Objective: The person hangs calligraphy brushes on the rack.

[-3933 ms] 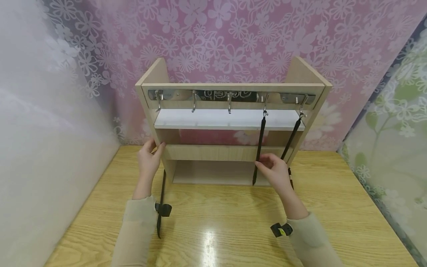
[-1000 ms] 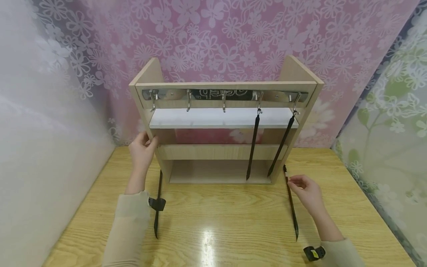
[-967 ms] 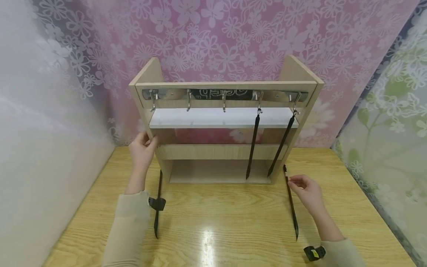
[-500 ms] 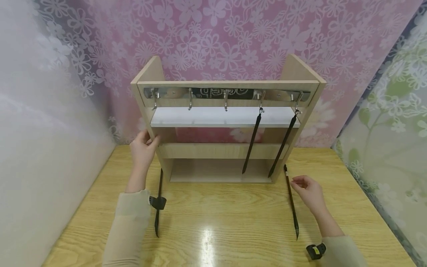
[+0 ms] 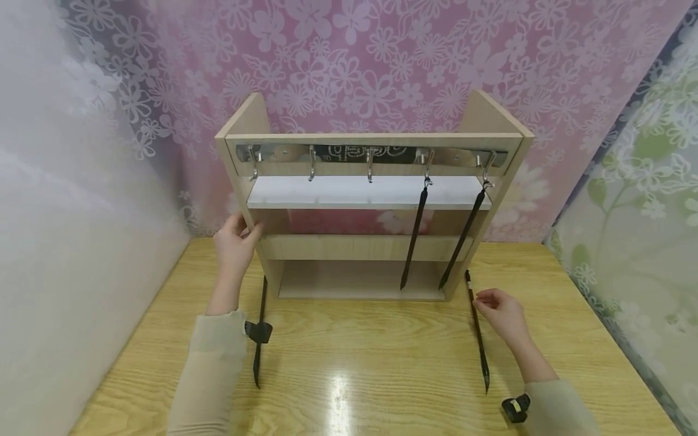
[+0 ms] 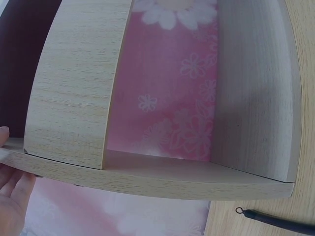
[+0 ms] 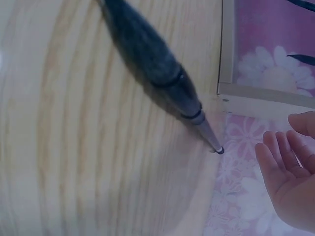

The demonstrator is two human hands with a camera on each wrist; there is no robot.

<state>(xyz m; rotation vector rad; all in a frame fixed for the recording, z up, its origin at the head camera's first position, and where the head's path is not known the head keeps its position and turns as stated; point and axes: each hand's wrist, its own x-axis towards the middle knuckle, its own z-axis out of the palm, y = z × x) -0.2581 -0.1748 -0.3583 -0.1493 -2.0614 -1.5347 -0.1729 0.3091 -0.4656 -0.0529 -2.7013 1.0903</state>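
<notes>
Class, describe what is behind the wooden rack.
Behind the wooden rack, a pink floral backdrop shows above it and through the opening below the white shelf. Whatever stands directly behind its solid parts is covered and cannot be seen.

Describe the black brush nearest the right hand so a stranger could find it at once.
Find the pale wooden shelf. By its right side, on the yellow wooden table, lies a slim black brush with a pointed tip. Unlike the two hanging black brushes and the black brush lying at left, it has the right hand beside it.
</notes>
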